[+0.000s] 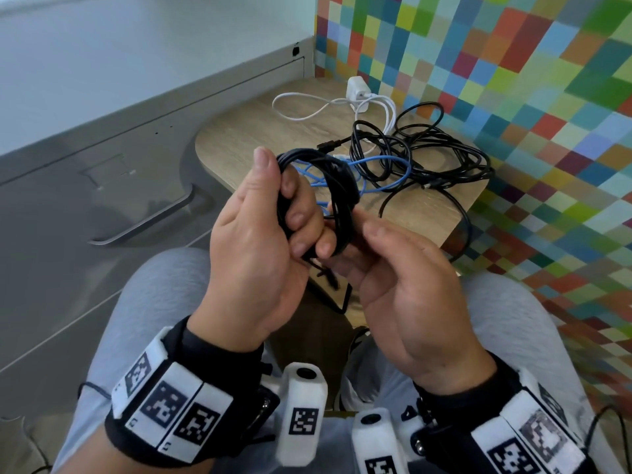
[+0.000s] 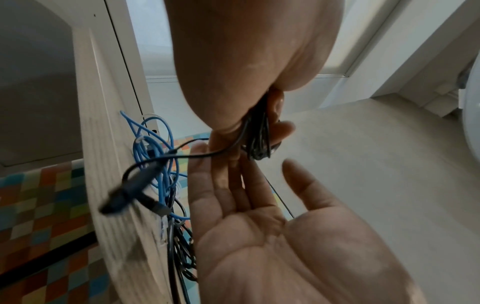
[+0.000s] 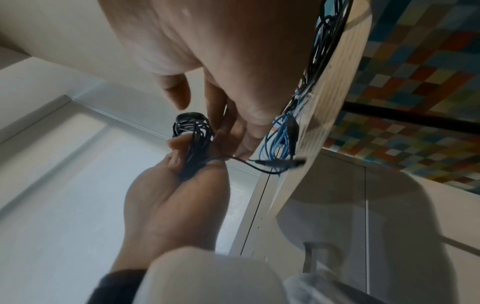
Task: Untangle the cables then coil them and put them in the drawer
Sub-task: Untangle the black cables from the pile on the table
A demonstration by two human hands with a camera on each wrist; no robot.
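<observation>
The left hand [image 1: 260, 230] is curled tight around a black coil [image 1: 318, 193] of cable, thumb up at 12 o'clock and fingers wrapped through the loops, so the bundle stands roughly on edge between the two hands above the person's lap. The right hand [image 1: 403, 285] lies palm up and relaxed just at 3 o'clock of the coil, its fingertips touching the lower strands but not gripping them — in the left wrist view its fingers are plainly straight. From the bottom of the coil a loose tail [image 3: 249, 164] runs out toward the desk [image 1: 246, 131] and ends in a plug [image 2: 124, 193]; that free end lies on the right hand's side, so the right hand looks the nearer one to catch it and tuck it round the bundle. The coil's long axis runs about 11 to 5 o'clock in the head view. Beyond the hands, at 1 o'clock, the desk carries the rest of the job: a tangle of black cables [image 1: 427, 159], a blue cable [image 1: 383, 172] threaded under it, and a white charger [image 1: 357, 90] with its cord. A grey cabinet with a drawer handle [image 1: 143, 224] sits at 9 o'clock — likely where the finished coil goes, though it appears shut.
</observation>
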